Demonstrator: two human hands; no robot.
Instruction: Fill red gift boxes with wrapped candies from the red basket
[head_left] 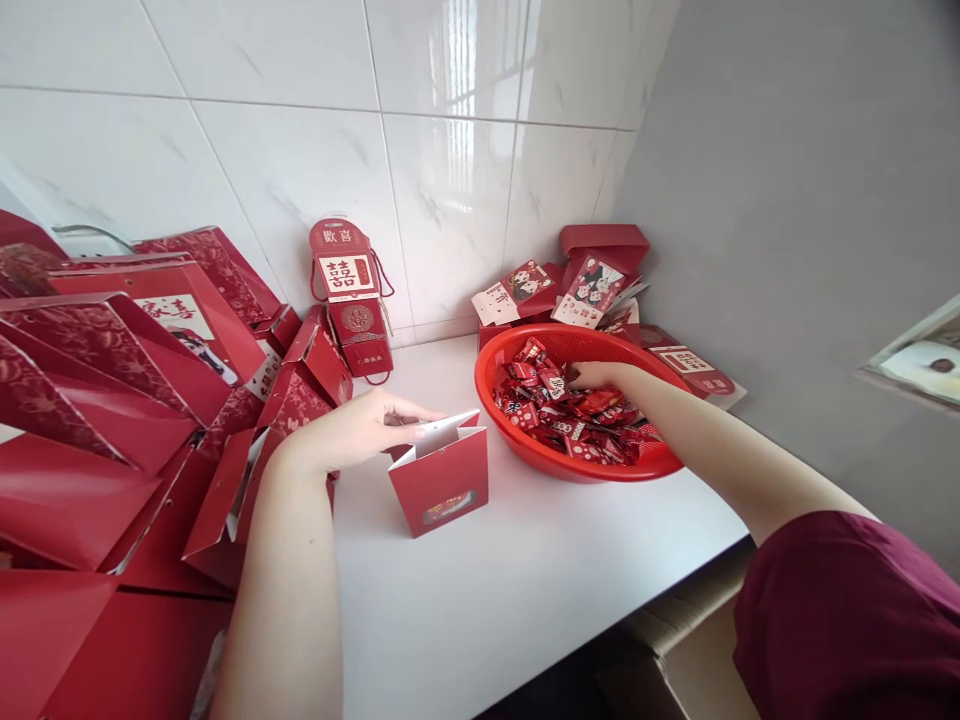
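A red paper gift box (454, 472) stands upright on the white table with its top open. Through the small window low on its front, something with red wrapping shows. My left hand (384, 418) pinches the box's back top edge between thumb and fingers. To the right sits a red plastic basket (517, 447) full of small wrapped sweets (596, 410), mostly red. Over the basket's right rim reaches my right hand (596, 374), down among the sweets; its fingertips are hidden there, so I cannot see what they hold.
Many folded red gift boxes (82, 370) crowd the left side. Against the tiled wall stands a stack of decorated red boxes (352, 300) with cord handles. Printed boxes (592, 280) lie behind the basket. A cardboard carton (697, 640) is below the table's right edge.
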